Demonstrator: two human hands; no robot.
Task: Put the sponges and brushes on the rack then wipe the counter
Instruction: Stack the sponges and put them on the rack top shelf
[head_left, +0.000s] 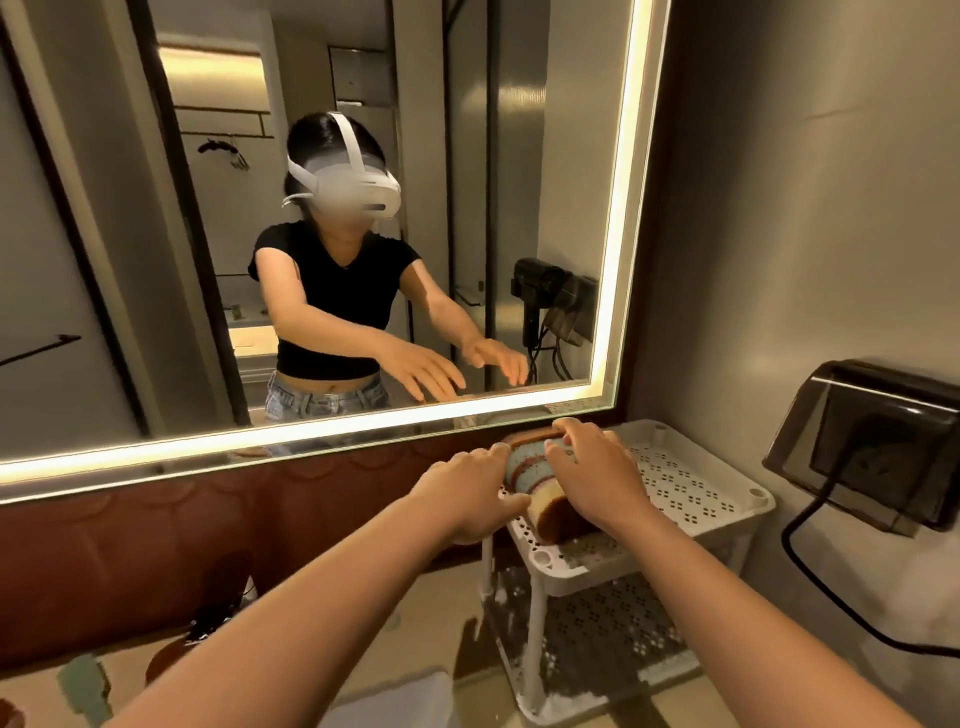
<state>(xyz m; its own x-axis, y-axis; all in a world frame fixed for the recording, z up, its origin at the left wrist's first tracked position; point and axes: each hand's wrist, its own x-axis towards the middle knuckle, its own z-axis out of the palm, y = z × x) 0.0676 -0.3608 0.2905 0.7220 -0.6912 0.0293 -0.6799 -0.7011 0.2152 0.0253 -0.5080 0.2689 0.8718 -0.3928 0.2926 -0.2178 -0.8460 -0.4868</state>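
Grip: my left hand (470, 493) and right hand (592, 475) press the sponges (532, 467) between spread fingers.
Sponges rest on the rack (696, 491).

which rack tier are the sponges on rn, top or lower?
The top tier, the white perforated tray: the sponges sit at its left end. The lower tier beneath it shows no sponges.

The sponges (535, 478) lie on the top tier of the rack (691, 488), between the left hand (467, 499) and right hand (592, 473), both touching them, with the mirror (311, 208) beyond the hands and the wall socket (872, 447) well right of the right hand.
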